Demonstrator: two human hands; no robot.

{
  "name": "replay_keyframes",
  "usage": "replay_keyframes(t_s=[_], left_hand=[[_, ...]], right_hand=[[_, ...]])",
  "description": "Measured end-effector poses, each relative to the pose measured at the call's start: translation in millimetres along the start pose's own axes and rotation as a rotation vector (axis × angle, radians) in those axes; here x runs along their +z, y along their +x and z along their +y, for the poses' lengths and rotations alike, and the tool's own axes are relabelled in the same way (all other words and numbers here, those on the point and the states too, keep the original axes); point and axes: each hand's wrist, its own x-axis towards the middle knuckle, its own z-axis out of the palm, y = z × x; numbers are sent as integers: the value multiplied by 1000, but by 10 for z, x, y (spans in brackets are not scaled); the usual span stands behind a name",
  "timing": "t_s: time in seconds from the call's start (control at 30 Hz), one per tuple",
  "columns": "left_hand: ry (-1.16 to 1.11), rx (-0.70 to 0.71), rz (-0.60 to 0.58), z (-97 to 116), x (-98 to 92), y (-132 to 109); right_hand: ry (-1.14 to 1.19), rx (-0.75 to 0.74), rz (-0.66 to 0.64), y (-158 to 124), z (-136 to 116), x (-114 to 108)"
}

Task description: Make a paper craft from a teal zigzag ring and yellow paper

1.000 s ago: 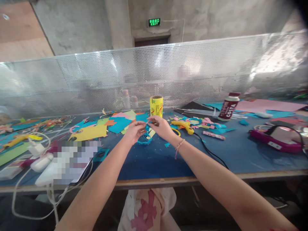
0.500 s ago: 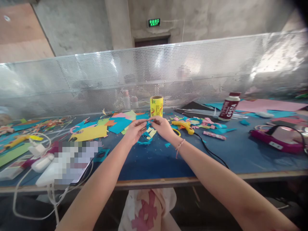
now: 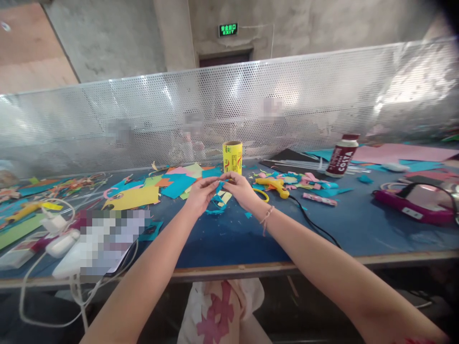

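My left hand [image 3: 201, 193] and my right hand [image 3: 239, 190] meet above the middle of the blue tabletop. Their fingertips pinch a small piece of blue paper [image 3: 219, 187] from both sides; its exact shape is partly hidden by the fingers. Just below lies a curl of blue paper strips [image 3: 216, 206]. Pale yellow paper bits [image 3: 225, 197] show between my hands. Right behind them stands a yellow cardboard tube [image 3: 233, 157], upright with a hollow top. A yellow glue gun [image 3: 273, 186] with a black cord rests to the right of my right hand.
Blue sheets [image 3: 178, 185] and a yellow sheet [image 3: 134, 197] lie leftward among coloured scraps. A Costa bottle [image 3: 342, 155] stands at right, near a purple power strip [image 3: 412, 206]. White chargers and cables [image 3: 64, 243] sit front left. A perforated metal screen [image 3: 229, 105] closes the back.
My hands keep almost the same place, with the blue paper still pinched between them and its position slightly shifted. The view has tilted a little.
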Motion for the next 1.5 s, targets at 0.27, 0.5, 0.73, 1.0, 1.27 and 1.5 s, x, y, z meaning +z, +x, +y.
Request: replay_keyframes(t_s=[0.27,0.5,0.73,1.0,1.27,1.5], left_hand=[[26,-41,77,19,14,-35],[71,2,125,15,14,-16],[344,148,178,-14,-10,2],[453,78,111,-19,-24,3],[511,50,72,24,-55,-6],[660,94,2,31,-53,2]], right_hand=[[-73,-24,39,25,38,-30],[1,19,23,11,-8,3],[45,24,-22,21,31,2],[-50,62,-32,75,140,-76],[-72,128,-124,81,33,-129],[-144,6,-106,89,152,-106]])
